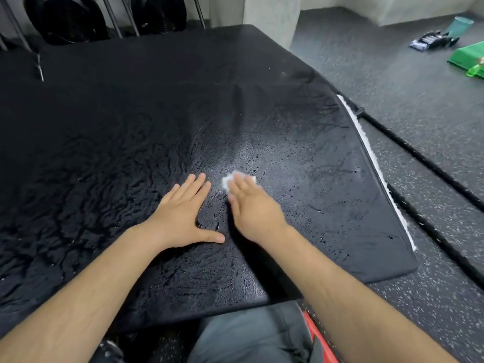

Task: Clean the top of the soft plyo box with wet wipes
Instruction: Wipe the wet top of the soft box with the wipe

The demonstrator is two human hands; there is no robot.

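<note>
The black soft plyo box (pixel 117 132) fills most of the view; its top is wrinkled and shines wet around the middle. My left hand (pixel 183 213) lies flat on the top with fingers straight and thumb spread. Just to its right, my right hand (pixel 251 205) presses a white wet wipe (pixel 226 181) against the top with straight fingers. Most of the wipe is hidden under the fingers.
A white strip (pixel 372 158) runs along the box's right edge. Speckled grey floor (pixel 392 74) lies to the right. A wipes pack (pixel 432 41), a green cloth (pixel 468 57) and a green spray bottle (pixel 475 70) sit at the far right. Black fans (pixel 68 19) stand behind the box.
</note>
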